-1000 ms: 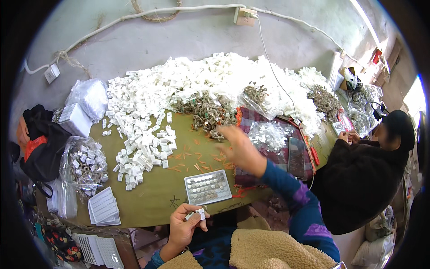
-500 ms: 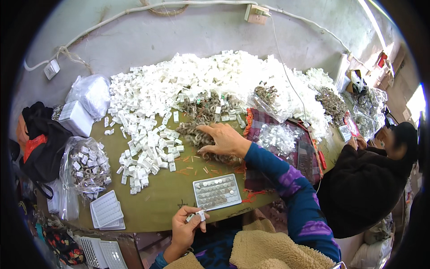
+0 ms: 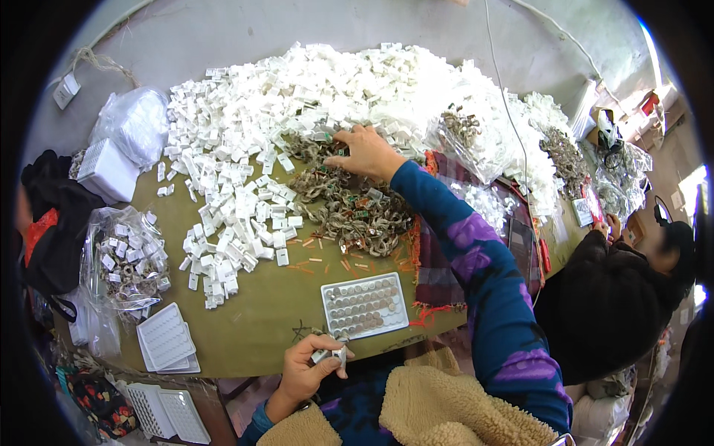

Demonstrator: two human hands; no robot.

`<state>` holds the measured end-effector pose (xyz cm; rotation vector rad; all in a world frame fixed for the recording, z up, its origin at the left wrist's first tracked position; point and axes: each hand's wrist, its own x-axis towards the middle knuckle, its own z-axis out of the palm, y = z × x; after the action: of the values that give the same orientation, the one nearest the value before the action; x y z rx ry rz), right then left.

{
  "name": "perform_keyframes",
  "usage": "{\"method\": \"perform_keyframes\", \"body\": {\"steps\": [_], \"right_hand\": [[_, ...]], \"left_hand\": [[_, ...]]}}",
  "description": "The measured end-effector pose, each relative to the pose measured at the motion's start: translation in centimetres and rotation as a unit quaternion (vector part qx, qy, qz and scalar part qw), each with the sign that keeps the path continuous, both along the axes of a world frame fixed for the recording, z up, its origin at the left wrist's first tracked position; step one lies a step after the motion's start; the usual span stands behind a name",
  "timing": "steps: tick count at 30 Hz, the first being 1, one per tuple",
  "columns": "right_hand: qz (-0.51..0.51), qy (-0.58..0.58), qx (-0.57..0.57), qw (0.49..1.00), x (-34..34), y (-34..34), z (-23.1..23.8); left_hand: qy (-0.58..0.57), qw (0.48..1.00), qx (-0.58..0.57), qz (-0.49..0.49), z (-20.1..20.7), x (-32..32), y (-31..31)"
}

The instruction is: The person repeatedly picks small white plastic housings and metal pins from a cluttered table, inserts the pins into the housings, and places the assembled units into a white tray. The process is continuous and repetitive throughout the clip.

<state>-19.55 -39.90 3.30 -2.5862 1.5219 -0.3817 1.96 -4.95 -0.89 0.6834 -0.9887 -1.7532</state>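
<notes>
My left hand point(image 3: 306, 370) is closed on small white plastic casings point(image 3: 338, 357), near the table's front edge; a bit of grey wire shows above them. My right hand point(image 3: 366, 153) reaches out to the far part of a heap of grey-brown wire bundles point(image 3: 357, 215) with small green pieces among them. Its fingers and thumb are apart, at the edge of the wires; whether the fingertips touch any is hard to see. Between my hands lies a white tray point(image 3: 393, 322) with rows of round silvery discs.
A big pile of white plastic casings point(image 3: 245, 134) covers the table's far side. Bagged casings point(image 3: 126, 260) and stacked trays point(image 3: 165, 338) lie at left. A plaid cloth point(image 3: 439, 279) is right of the wires. Another person in black point(image 3: 602, 305) works at right.
My right hand has moved farther away over the wires, and the nearer bundles now lie spread and uncovered. My left hand still holds the casings. The view has shifted slightly.
</notes>
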Motion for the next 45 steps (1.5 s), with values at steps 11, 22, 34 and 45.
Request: {"method": "perform_keyframes", "body": {"steps": [11,22,34,45], "right_hand": [[0.039,-0.168,-0.161,0.972,-4.5,10.0,3.0],[0.11,-0.195,-0.044,0.974,-3.9,19.8,0.6],[-0.013,-0.583,0.055,0.811,-4.1,14.8,3.3],[0.119,-0.426,0.266,0.856,1.9,29.8,4.0]], "left_hand": [[0.029,0.999,0.014,0.012,-0.3,0.0,-0.1],[0.106,0.993,0.049,0.016,-0.7,0.1,-0.5],[0.161,0.978,0.108,0.074,-0.1,0.4,1.5],[-0.003,0.981,0.076,0.18,3.7,-0.7,3.3]]}}
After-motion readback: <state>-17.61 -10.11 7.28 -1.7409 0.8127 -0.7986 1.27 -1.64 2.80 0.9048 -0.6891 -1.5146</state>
